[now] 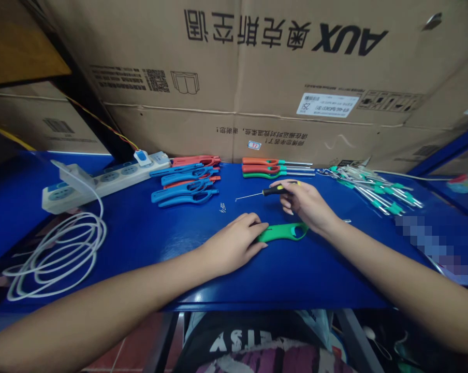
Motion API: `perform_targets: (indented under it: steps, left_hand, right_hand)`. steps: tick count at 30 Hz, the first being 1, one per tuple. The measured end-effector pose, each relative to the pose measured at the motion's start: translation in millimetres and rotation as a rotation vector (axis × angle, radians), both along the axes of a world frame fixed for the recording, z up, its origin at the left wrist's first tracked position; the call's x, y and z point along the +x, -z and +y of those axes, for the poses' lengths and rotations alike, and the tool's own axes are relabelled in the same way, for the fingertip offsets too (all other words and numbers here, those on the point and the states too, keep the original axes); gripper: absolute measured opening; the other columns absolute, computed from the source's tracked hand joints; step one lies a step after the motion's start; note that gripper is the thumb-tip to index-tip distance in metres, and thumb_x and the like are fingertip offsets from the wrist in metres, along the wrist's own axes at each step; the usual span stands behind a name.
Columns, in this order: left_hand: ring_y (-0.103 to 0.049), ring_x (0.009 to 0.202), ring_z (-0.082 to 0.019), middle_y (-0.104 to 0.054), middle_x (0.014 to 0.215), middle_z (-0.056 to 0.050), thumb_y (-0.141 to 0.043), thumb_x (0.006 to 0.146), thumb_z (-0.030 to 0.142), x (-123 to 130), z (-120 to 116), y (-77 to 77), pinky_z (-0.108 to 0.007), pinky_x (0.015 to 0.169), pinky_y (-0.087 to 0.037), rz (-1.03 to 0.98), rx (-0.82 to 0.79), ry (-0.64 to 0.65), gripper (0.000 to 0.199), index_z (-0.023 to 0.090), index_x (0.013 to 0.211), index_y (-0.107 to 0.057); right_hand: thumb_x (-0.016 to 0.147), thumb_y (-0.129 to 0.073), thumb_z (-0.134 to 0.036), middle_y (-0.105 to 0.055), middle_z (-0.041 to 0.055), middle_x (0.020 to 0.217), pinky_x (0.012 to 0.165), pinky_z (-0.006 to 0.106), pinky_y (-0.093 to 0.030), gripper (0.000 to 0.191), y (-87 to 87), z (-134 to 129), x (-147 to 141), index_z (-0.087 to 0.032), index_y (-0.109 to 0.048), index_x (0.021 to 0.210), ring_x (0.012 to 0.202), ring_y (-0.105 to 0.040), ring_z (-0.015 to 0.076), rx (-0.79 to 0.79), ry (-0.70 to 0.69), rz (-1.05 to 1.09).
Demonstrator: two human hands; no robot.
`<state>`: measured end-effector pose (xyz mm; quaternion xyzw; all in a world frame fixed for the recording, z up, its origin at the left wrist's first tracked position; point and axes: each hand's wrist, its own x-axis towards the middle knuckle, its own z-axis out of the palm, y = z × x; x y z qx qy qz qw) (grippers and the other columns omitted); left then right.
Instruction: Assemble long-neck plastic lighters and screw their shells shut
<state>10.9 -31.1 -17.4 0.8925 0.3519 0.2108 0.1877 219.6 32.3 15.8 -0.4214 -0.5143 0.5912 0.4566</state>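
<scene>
My left hand [237, 241] is closed around the left end of a green lighter handle [278, 232] lying on the blue tabletop. A finger loop with a teal trigger shows at the handle's right end, and part of a metal tube pokes out beyond my right wrist. My right hand [306, 204] grips a thin screwdriver [275, 191] by its black and yellow handle, just above the green one. Its slim shaft points left, with the tip over the table near a few tiny pale metal pieces [222, 207].
Blue and red handle shells [185, 197] are stacked at back left. Several lighters with metal tubes [276, 168] lie at back centre. A heap of metal tubes with teal parts [377, 189] is at right. A power strip [110, 176], coiled white cable [59, 254] and large cardboard box [234, 114] border the table.
</scene>
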Motion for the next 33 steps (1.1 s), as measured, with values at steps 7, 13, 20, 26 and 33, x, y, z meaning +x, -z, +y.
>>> perform_targets:
  steps: [7, 13, 20, 26, 33]
  left_hand:
    - [-0.058, 0.112, -0.024, -0.062, 0.118, -0.011, -0.066, 0.095, 0.034, 3.4, 11.5, 7.1, -0.042, 0.103, -0.049, -0.153, -0.029, 0.058, 0.039, 0.017, 0.131, -0.064]
    - [-0.063, 0.108, -0.023, -0.066, 0.119, -0.009, -0.071, 0.092, 0.034, 2.8, 11.1, 4.9, -0.042, 0.099, -0.053, -0.255, -0.108, -0.052, 0.037, 0.02, 0.126, -0.066]
    - [-0.068, 0.092, -0.018, -0.072, 0.105, -0.005, -0.077, 0.085, 0.032, 3.5, 9.9, -1.1, -0.032, 0.081, -0.057, -0.436, -0.19, -0.18, 0.04, 0.022, 0.122, -0.068]
    - [-0.068, 0.082, -0.017, -0.077, 0.091, -0.004, -0.075, 0.088, 0.026, 5.4, 4.5, -8.8, -0.029, 0.074, -0.054, -0.489, -0.168, -0.159, 0.011, 0.019, 0.096, -0.077]
    - [-0.068, 0.075, -0.017, -0.078, 0.08, -0.003, -0.077, 0.086, 0.023, 3.9, 3.1, -8.5, -0.031, 0.07, -0.053, -0.539, -0.098, -0.16, 0.004, 0.02, 0.084, -0.079]
  right_hand:
    - [0.078, -0.074, -0.058, -0.045, -0.0065, 0.062, 0.038, 0.019, -0.03, 0.04, -11.3, 5.8, 15.2, -0.021, -0.059, 0.083, 0.045, -0.037, 0.0053, 0.039, 0.163, 0.29]
    - [0.079, -0.072, -0.058, -0.06, -0.0037, 0.077, 0.038, 0.019, -0.03, 0.041, -5.7, 6.0, 22.7, -0.023, -0.053, 0.088, 0.046, -0.042, 0.0051, -0.05, 0.127, 0.323]
    - [0.081, -0.069, -0.064, -0.061, -0.0042, 0.077, 0.035, 0.019, -0.03, 0.046, -2.9, -0.7, 18.2, -0.022, -0.053, 0.087, 0.042, -0.04, 0.0035, -0.1, 0.102, 0.327]
    - [0.081, -0.07, -0.065, -0.062, -0.0038, 0.076, 0.034, 0.019, -0.032, 0.047, -0.1, -6.7, 13.0, -0.021, -0.054, 0.086, 0.041, -0.041, 0.0033, -0.112, 0.062, 0.347]
    - [0.083, -0.068, -0.063, -0.061, -0.0036, 0.075, 0.033, 0.019, -0.033, 0.044, -0.7, -8.1, 12.1, -0.021, -0.055, 0.085, 0.04, -0.039, 0.0033, -0.1, 0.051, 0.336]
